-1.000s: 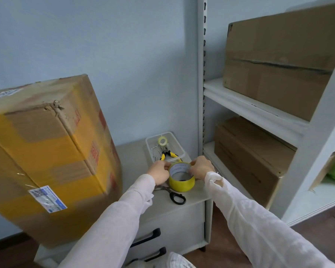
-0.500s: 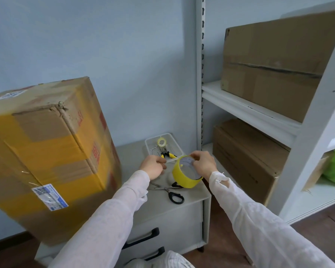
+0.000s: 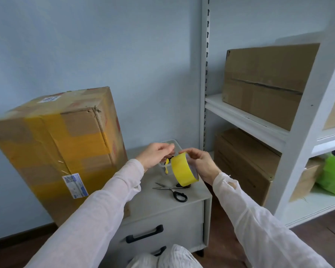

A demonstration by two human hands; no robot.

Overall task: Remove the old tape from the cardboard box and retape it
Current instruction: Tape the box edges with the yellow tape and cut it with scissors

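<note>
The step in hand looks like finding the free end of the roll (image 3: pixel 184 171) for retaping. The right hand (image 3: pixel 201 165) grasps the roll above the surface (image 3: pixel 162 207). The left hand (image 3: pixel 153 155) has its fingers (image 3: pixel 167 147) curled just left of the roll; I cannot tell whether they pinch the tape end. The box (image 3: pixel 56 142) stands well left of the fingers. The next move calls for peeling a strip and carrying it to the box. The scissors (image 3: pixel 172 191) lie below the roll.

Yellow tape roll (image 3: pixel 183 171) on edge in mid-air — tall cardboard box (image 3: pixel 66 144), banded with yellow tape, stands leftward.
</note>
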